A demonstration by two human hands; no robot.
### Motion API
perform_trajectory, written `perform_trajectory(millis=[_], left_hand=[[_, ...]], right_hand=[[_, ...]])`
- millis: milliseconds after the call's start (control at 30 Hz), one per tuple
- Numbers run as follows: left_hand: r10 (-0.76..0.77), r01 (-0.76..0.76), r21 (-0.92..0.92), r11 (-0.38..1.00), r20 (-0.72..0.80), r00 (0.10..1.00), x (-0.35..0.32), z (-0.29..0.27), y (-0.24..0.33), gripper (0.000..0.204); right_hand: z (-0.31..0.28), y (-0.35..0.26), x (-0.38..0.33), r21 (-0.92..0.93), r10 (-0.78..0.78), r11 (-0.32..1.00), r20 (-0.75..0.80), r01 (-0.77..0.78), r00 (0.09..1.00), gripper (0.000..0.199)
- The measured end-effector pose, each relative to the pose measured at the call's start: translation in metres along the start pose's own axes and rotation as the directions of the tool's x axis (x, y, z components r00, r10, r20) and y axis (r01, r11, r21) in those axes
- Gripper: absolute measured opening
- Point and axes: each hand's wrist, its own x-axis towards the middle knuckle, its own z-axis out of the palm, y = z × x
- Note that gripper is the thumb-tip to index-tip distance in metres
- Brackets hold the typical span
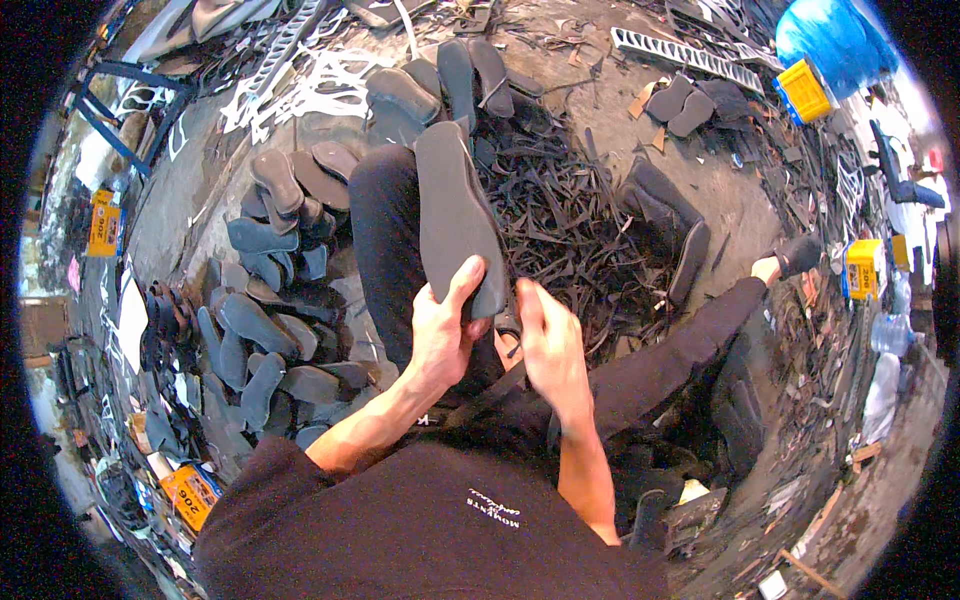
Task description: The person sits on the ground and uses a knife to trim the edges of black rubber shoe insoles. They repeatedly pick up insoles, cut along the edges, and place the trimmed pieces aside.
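Observation:
A long grey shoe sole point(452, 205) rests upright against my raised knee, its near end gripped by my left hand point(445, 325) with the thumb on top. My right hand point(550, 345) is beside that near end, at the sole's right edge, fingers pinched together. Whatever lies between those fingers is too small and dark to name. Past the sole, a heap of thin black trimmed strips point(560, 215) covers the floor between my legs.
Stacks of dark soles point(265, 325) lie at my left, with more soles point(455, 80) beyond my knee. Further soles point(685, 105) sit at the far right. White cut-out webbing point(310, 85), yellow boxes point(805, 90) and a blue plastic bag point(835, 45) stand around the edges.

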Motion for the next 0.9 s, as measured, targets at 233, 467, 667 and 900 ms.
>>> perform_trajectory(millis=[233,467,667,900], left_hand=[[0.002,0.001,-0.025,1.0,0.128,0.992,-0.006,-0.027,0.016,0.028],[-0.072,0.067,0.036,0.997,0.154,0.985,-0.027,-0.019,0.032,0.03],[-0.182,0.174,0.054,0.983,0.282,0.942,-0.045,-0.011,0.014,0.035],[-0.084,-0.023,0.261,0.965,0.391,0.916,-0.026,-0.02,-0.006,0.034]], right_hand=[[-0.012,0.001,0.001,0.059,-0.011,0.998,0.142,0.002,0.99,0.061],[0.008,0.026,0.013,-0.019,-0.1,0.995,0.106,0.103,0.989,0.065],[0.029,0.066,0.123,0.036,-0.116,0.991,-0.248,0.129,0.962,0.07],[-0.021,0.037,0.038,0.421,-0.028,0.907,0.085,-0.011,0.996,0.049]])
